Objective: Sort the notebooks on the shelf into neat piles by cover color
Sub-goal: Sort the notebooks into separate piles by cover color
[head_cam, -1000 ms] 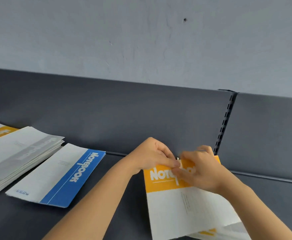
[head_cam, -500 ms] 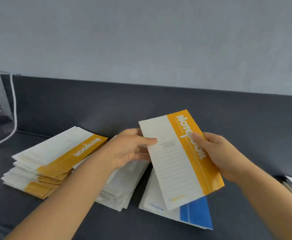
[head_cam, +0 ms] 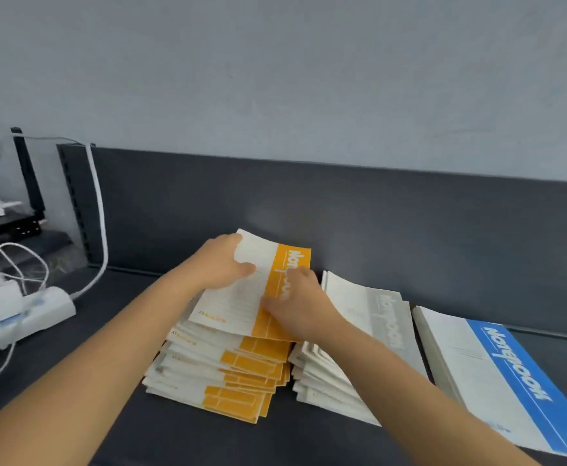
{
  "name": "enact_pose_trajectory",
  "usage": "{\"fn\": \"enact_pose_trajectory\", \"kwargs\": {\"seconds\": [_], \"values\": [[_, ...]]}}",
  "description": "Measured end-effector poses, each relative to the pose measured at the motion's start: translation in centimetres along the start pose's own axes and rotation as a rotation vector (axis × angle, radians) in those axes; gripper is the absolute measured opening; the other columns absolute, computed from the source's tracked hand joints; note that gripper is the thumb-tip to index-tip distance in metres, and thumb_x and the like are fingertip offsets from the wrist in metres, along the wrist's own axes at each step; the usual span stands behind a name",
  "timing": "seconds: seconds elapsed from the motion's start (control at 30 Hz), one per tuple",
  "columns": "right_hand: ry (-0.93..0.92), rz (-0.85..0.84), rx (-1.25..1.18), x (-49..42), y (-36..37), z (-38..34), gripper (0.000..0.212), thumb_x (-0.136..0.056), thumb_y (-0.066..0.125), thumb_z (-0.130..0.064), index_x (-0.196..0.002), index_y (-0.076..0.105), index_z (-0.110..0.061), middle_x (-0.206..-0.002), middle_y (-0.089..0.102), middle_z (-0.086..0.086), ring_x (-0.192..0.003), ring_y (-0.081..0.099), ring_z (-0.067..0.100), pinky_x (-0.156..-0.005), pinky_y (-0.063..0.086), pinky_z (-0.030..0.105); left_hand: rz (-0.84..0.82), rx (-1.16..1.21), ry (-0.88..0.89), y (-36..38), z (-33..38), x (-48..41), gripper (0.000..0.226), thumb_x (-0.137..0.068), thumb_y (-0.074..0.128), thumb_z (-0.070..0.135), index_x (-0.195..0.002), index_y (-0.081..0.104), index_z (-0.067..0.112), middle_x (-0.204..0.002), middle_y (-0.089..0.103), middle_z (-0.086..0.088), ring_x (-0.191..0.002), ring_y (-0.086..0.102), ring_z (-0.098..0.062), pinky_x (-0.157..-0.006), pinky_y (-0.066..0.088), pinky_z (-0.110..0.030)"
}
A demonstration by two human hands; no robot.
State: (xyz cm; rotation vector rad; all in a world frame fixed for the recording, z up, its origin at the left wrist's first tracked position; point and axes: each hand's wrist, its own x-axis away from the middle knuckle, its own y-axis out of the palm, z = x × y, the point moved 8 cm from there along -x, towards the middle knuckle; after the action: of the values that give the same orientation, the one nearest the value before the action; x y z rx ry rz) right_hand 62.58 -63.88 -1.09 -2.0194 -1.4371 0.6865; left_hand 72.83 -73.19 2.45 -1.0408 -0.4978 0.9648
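An orange-banded notebook (head_cam: 241,297) lies tilted on top of the untidy orange pile (head_cam: 228,375) at the middle of the dark shelf (head_cam: 124,415). My left hand (head_cam: 223,264) holds its far left corner, thumb on the white cover. My right hand (head_cam: 297,304) grips its orange band at the right edge, thumb on top. To the right sits a grey-banded pile (head_cam: 388,317), partly hidden under my right forearm. Further right is a pile topped by a blue-banded notebook (head_cam: 497,368).
A white power strip (head_cam: 29,312) with plugs and looped cables lies on the shelf at the left. A white cable (head_cam: 99,210) runs up the dark back panel (head_cam: 410,213). Dark equipment stands beyond the shelf's left end.
Both hands carried the orange notebook left from beside the blue one and lowered it onto the orange pile. My view swung left, bringing the power strip into sight.
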Motion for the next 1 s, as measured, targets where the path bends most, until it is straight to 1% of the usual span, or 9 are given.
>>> {"fn": "enact_pose_trajectory", "kwargs": {"seconds": [0.13, 0.2, 0.3, 0.4, 0.5, 0.57, 0.7, 0.83, 1.0], "values": [[0.004, -0.155, 0.730, 0.1, 4.9, 1.0, 0.064, -0.101, 0.015, -0.043, -0.150, 0.012, -0.004, -0.158, 0.012, 0.016, -0.146, 0.009, 0.033, -0.116, -0.004, 0.055, -0.210, -0.325, 0.023, 4.6, -2.9, 0.0, 0.067, -0.103, 0.025, 0.047, -0.154, 0.006, 0.007, -0.163, -0.001, -0.004, -0.150, 0.001, -0.022, -0.118, 0.015, -0.038], [0.002, -0.140, 0.804, 0.1, 5.5, 1.0, 0.065, -0.100, 0.007, -0.043, -0.151, 0.001, -0.004, -0.159, 0.003, 0.017, -0.147, 0.001, 0.032, -0.115, -0.011, 0.055, -0.215, -0.361, 0.048, 5.7, -3.7, -0.1, 0.065, -0.104, 0.013, 0.046, -0.155, -0.006, 0.010, -0.162, -0.015, -0.002, -0.150, -0.009, -0.018, -0.121, 0.005, -0.036], [-0.009, -0.154, 0.856, -0.2, 5.3, 0.7, 0.066, -0.100, 0.009, -0.046, -0.151, 0.008, -0.004, -0.158, 0.011, 0.016, -0.146, 0.009, 0.032, -0.114, -0.012, 0.057, -0.191, -0.441, 0.090, 5.7, -3.7, -0.3, 0.063, -0.104, 0.010, 0.044, -0.155, -0.005, 0.010, -0.162, -0.015, -0.003, -0.149, -0.012, -0.018, -0.122, 0.001, -0.037], [-0.073, -0.116, 0.838, -0.2, 3.5, 0.3, 0.067, -0.098, 0.014, -0.053, -0.146, 0.029, -0.009, -0.152, 0.029, 0.014, -0.142, 0.024, 0.030, -0.115, -0.008, 0.057, -0.125, -0.511, 0.118, 4.7, -2.5, -0.7, 0.063, -0.104, 0.014, 0.047, -0.155, 0.009, 0.011, -0.163, -0.002, -0.005, -0.150, -0.006, -0.019, -0.121, 0.005, -0.041], [-0.119, 0.006, 0.789, 0.4, -0.5, 0.8, 0.065, -0.098, 0.020, -0.056, -0.148, 0.027, -0.015, -0.157, 0.018, 0.010, -0.145, 0.014, 0.026, -0.118, 0.003, 0.050, -0.046, -0.558, 0.172, 3.8, 1.1, -0.1, 0.069, -0.100, 0.016, 0.056, -0.155, 0.013, 0.012, -0.163, 0.007, -0.007, -0.150, -0.001, -0.022, -0.120, 0.009, -0.041], [-0.094, 0.072, 0.755, 1.3, -4.0, 2.1, 0.063, -0.097, 0.024, -0.057, -0.145, 0.032, -0.016, -0.155, 0.025, 0.009, -0.143, 0.020, 0.026, -0.116, 0.016, 0.045, -0.054, -0.539, 0.225, 3.8, 4.5, 0.5, 0.073, -0.098, 0.017, 0.060, -0.155, 0.012, 0.015, -0.163, 0.005, -0.006, -0.150, -0.003, -0.022, -0.120, 0.008, -0.040], [0.059, 0.170, 0.786, 4.3, -12.0, 6.9, 0.065, -0.096, 0.021, -0.060, -0.139, 0.040, -0.016, -0.141, 0.045, 0.008, -0.134, 0.037, 0.027, -0.109, 0.027, 0.040, -0.013, -0.501, 0.298, 5.0, 11.9, 1.0, 0.074, -0.095, 0.019, 0.066, -0.155, 0.017, 0.021, -0.163, 0.006, -0.004, -0.150, -0.003, -0.022, -0.119, 0.012, -0.041], [0.266, 0.239, 0.915, 9.9, -21.1, 14.4, 0.064, -0.094, 0.021, -0.064, -0.122, 0.051, -0.015, -0.115, 0.061, 0.006, -0.110, 0.053, 0.028, -0.086, 0.039, 0.037, 0.005, -0.393, 0.339, 9.4, 21.0, 2.4, 0.067, -0.095, 0.027, 0.064, -0.146, 0.037, 0.021, -0.154, 0.032, -0.003, -0.145, 0.019, -0.024, -0.110, 0.027, -0.039], [0.591, 0.128, 0.861, 17.8, -32.8, 28.4, 0.060, -0.092, 0.024, -0.066, -0.113, 0.048, -0.015, -0.120, 0.060, 0.005, -0.115, 0.053, 0.027, -0.083, 0.040, 0.036, -0.032, -0.347, 0.444, 17.4, 33.5, 5.1, 0.079, -0.084, 0.031, 0.077, -0.138, 0.044, 0.020, -0.139, 0.049, 0.002, -0.132, 0.037, -0.022, -0.100, 0.035, -0.038]]}}
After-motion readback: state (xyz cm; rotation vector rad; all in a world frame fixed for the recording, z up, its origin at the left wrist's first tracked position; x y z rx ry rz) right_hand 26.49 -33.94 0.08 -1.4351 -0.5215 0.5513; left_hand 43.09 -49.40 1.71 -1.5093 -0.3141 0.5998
